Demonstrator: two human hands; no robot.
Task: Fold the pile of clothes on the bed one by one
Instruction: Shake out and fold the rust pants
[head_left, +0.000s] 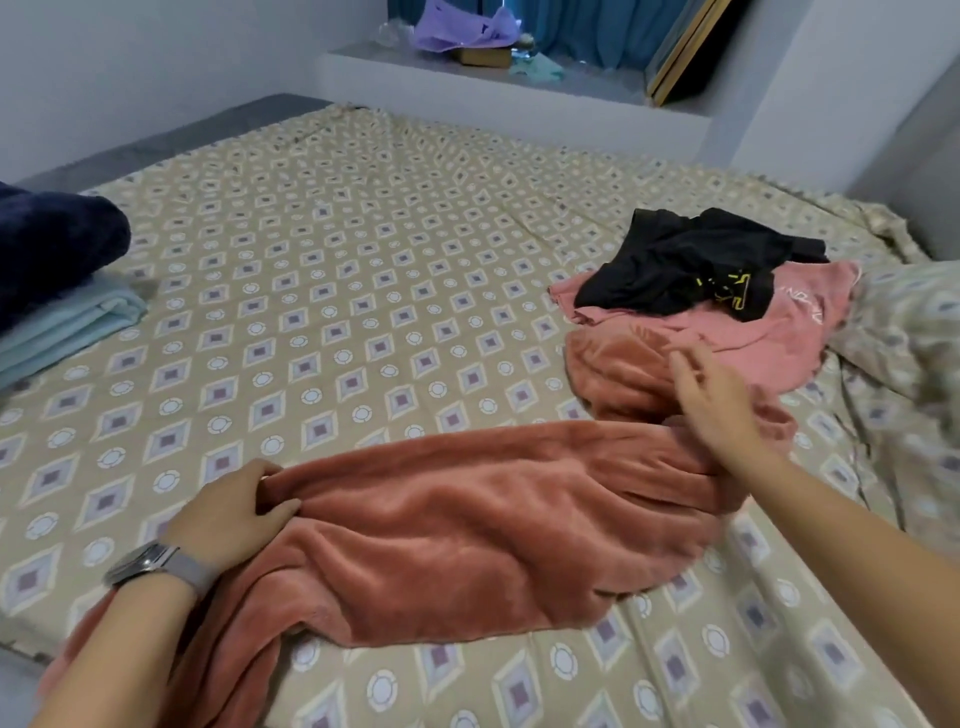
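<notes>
the bed (363, 270) fills most of the view, covered by a thin beige sheet printed with diamonds and circles, lying mostly flat with some creases toward the right edge. at the far left sits a stack of folded things: a dark blue fuzzy blanket (47, 249) resting on pale blue folded cloth (78, 327), which looks like finished work, though i can't tell how many pieces are in it.

the fleece garment (467, 525) in hand is the biggest piece left. it is rust pink, thick and plush, with a soft nap that shows shading where it bends. it stretches in a long band across the near part of the bed, from the lower left corner up to the right, where it bunches into a rumpled heap. it is spread but not yet folded, so this step seems only begun.

behind that heap lies the rest of the pile: a lighter pink shirt (789, 332), thin and smooth with pale lettering, and on top of it a crumpled black garment (691, 260) with small yellow marks. both are unfolded, so at least two more pieces wait after this one.

the left hand (239, 514), with a watch (150, 564) on its wrist, has its fingers curled round the near left edge of the fleece, pinching a fold of it. the right hand (711, 395) hovers over the bunched end with fingers straight and spread, holding nothing; whether it touches the cloth i can't tell.
</notes>
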